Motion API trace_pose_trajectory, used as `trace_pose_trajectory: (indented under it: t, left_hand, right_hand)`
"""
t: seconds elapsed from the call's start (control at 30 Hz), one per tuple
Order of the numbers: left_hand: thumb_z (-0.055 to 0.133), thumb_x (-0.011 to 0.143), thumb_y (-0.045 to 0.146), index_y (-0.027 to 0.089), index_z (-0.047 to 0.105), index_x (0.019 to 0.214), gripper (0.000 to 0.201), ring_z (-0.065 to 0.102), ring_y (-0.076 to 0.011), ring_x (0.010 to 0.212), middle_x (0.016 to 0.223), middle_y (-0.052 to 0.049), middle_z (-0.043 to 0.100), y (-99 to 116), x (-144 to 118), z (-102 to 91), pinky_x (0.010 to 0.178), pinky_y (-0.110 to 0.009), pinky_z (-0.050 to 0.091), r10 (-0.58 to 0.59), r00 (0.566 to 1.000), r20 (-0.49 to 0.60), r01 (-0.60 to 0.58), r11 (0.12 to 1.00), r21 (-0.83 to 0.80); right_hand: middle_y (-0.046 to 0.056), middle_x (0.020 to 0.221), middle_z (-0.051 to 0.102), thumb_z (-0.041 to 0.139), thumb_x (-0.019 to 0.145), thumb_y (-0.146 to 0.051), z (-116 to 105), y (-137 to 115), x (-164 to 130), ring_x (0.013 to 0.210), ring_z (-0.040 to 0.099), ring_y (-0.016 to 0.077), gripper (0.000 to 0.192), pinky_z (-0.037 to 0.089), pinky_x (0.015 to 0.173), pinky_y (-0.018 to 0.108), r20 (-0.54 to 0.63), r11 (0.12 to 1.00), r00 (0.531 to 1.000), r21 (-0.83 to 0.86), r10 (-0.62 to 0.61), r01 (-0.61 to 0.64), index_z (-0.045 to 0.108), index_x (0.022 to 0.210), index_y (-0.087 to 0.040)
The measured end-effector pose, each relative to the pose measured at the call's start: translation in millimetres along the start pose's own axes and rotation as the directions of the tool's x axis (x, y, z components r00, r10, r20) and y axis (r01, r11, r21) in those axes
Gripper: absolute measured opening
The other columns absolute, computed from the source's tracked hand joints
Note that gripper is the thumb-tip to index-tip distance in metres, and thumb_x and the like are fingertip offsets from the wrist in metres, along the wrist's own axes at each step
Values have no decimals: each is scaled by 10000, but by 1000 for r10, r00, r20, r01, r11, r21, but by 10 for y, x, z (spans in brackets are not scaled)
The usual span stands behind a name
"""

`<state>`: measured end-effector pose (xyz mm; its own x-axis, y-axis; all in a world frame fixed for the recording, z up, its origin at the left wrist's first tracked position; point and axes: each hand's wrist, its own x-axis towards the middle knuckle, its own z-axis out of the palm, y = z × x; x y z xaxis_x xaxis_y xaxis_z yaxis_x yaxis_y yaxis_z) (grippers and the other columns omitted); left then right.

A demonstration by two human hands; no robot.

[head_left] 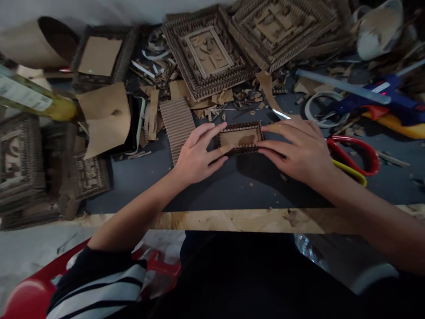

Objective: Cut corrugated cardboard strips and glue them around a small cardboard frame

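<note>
A dark counter (139,177) with a pale raw wooden near edge is covered with cardboard pieces and scraps. At the far left lies a cardboard tube (36,42), and below it a bottle (29,97) with a yellow end lies across the left edge. Near them there are stacked corrugated frames (20,164) and a folded brown card sheet (106,117). A strip of corrugated board (177,126) lies just left of the hands.

The left hand (197,155) rests flat on the counter, with open fingers; its fingertips touch the left end of the small cardboard frame (239,138). This small frame lies flat in the middle of the counter, between both hands. The right hand (299,150) is also spread flat, and its fingers press on the right end of the same frame. Neither hand closes around it; both only hold it down from the sides.

Far behind the hands two large square cardboard frames (207,51) lean on each other. Just to the right of the right hand lie scissors (357,155) with red and yellow handles, partly under the wrist. Farther right there is a roll of tape (320,108), a long ruler (341,86) and a blue glue gun (388,95).
</note>
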<state>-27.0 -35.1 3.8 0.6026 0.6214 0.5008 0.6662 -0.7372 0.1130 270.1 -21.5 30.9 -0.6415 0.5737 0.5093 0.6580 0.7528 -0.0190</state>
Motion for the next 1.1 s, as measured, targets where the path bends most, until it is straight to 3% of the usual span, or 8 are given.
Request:
trace_pose_trajectory:
  t: [0.1, 0.37, 0.53, 0.73, 0.83, 1.0, 1.1]
  left_hand:
    - [650, 993, 344, 304, 721, 1260, 279, 534, -317, 1383, 1531, -103, 575, 0, 5, -6, 1137, -538, 460, -8, 1000, 13, 7, 1000, 18]
    - [638, 999, 313, 266, 764, 1130, 188, 574, -309, 1322, 1414, -103, 667, 9, 32, 11, 1097, -546, 501, 9, 1000, 2, -9, 1000, -8]
    - [641, 993, 334, 266, 774, 1072, 169, 561, -315, 1329, 1399, -85, 669, 10, 33, -7, 1102, -557, 496, -25, 999, 34, 25, 1000, -7]
    - [627, 1004, 313, 334, 661, 1358, 356, 458, -328, 1447, 1582, -101, 523, 20, 25, -9, 1157, -554, 425, -43, 997, 62, 44, 999, -10]
    - [623, 1003, 299, 384, 678, 1332, 344, 398, -348, 1495, 1641, -66, 453, 37, 19, -1, 1150, -560, 422, -79, 989, 122, 78, 997, 9]
    - [589, 1023, 322, 358, 744, 1213, 248, 398, -342, 1498, 1657, -54, 429, 24, 10, 17, 1186, -573, 376, -73, 986, 152, 76, 997, -18]
    - [563, 1035, 343, 331, 754, 1183, 242, 387, -349, 1509, 1671, -54, 406, 6, 3, 34, 1210, -583, 340, -63, 987, 146, 70, 996, -46]
  right_hand:
    - [46, 1241, 764, 690, 969, -355, 34, 5, -16, 1152, 697, 300, 150, 562, 913, 468, 19, 997, 998, 46, 56, -57, 805, 982, -260]
    - [115, 1261, 745, 694, 958, -293, 82, 9, -29, 1164, 681, 321, 163, 578, 936, 502, -4, 993, 1000, 120, 7, -6, 817, 1023, -208]
    - [107, 1338, 714, 639, 989, -298, 144, 22, -40, 1251, 648, 314, 209, 576, 1007, 498, 55, 992, 998, 126, 13, -20, 806, 1077, -207]
    - [82, 1560, 559, 631, 991, -297, 91, -8, -35, 1446, 520, 333, 221, 507, 1141, 542, 147, 988, 989, 145, 31, -53, 783, 1142, -240]
    - [85, 1582, 535, 642, 992, -305, 73, -19, -38, 1478, 486, 319, 207, 504, 1158, 487, 92, 992, 996, 123, -1, -10, 775, 1131, -230]
    - [144, 1556, 554, 709, 953, -290, 107, -14, -59, 1439, 527, 353, 259, 553, 1098, 509, -42, 997, 997, 39, -67, 69, 750, 1186, -186]
    - [115, 1539, 577, 720, 945, -297, 104, -22, -64, 1440, 531, 328, 220, 521, 1148, 493, -27, 997, 1000, 69, -14, 16, 776, 1143, -219]
